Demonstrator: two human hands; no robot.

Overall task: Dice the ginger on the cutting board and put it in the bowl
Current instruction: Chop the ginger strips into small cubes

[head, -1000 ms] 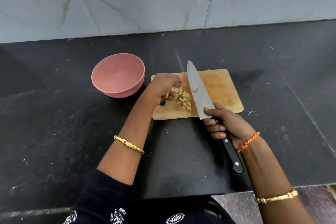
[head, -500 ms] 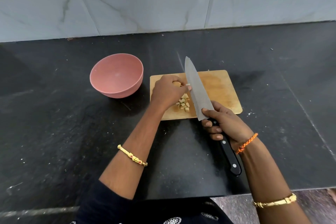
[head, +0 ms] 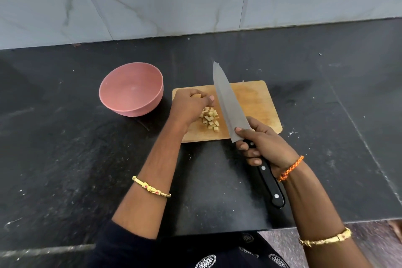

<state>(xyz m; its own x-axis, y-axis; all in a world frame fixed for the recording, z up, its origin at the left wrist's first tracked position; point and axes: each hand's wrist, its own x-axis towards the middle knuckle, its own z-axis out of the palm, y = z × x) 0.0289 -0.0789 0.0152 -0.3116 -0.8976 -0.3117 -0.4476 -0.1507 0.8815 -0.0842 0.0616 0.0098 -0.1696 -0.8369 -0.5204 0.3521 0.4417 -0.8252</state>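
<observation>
Pale diced ginger (head: pixel 210 118) heaped on board (head: pixel 256 102); left hand (head: pixel 189 107) fingers curled over piece; right hand (head: pixel 264 144) grips knife (head: pixel 228 102).

- A black, speckled stone countertop (head: pixel 65 159) fills most of the view.
- A pale grey marble-patterned tiled wall (head: pixel 174 0) rises behind it.
- A mottled grey-brown floor (head: pixel 369 241) shows past the counter's near edge.

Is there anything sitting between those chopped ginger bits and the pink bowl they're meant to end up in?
Only the person's own left hand, which rests on the cutting board between the diced ginger and the pink bowl. No other object lies on that bit of counter, and the bowl looks empty.
</observation>
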